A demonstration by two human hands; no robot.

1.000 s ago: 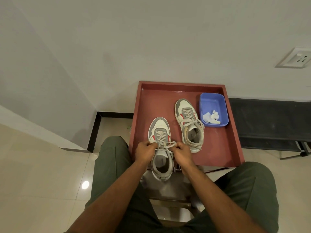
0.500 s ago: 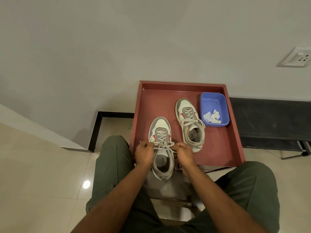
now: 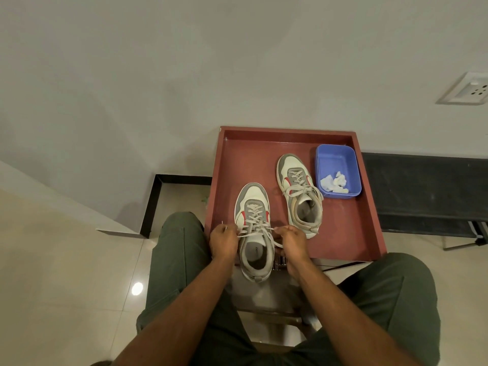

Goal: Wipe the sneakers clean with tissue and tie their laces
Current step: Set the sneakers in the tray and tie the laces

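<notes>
1. Sneakers are seen in the head view on a red-brown tray [image 3: 351, 233]; the near sneaker [image 3: 254, 231] lies at the tray's front edge with its heel overhanging, toe pointed away from the person.
2. Its laces [image 3: 255, 232] are pulled out sideways across the tongue, one strand to each side.
3. The left hand [image 3: 224, 240] is curled at the sneaker's left side, and a lace end is pinched in its fingers [image 3: 230, 228].
4. The right hand [image 3: 291, 241] is curled at the sneaker's right side, and the other lace strand is held in its fingers [image 3: 280, 230].
5. The far sneaker [image 3: 299, 192] is set further back and to the right on the tray, apart from the near one, with its laces lying in a loose bow.
6. A blue tub [image 3: 338, 158] is placed just right of the far sneaker, near the tray's back right corner; crumpled white tissue [image 3: 334, 182] lies inside it.
7. The tray is backed against a pale wall [image 3: 184, 75], on which a socket plate [image 3: 467, 92] is mounted at the upper right.
8. Green trouser legs [image 3: 177, 260] are seen on either side of the tray's front, above a glossy tiled floor [image 3: 52, 286].
</notes>
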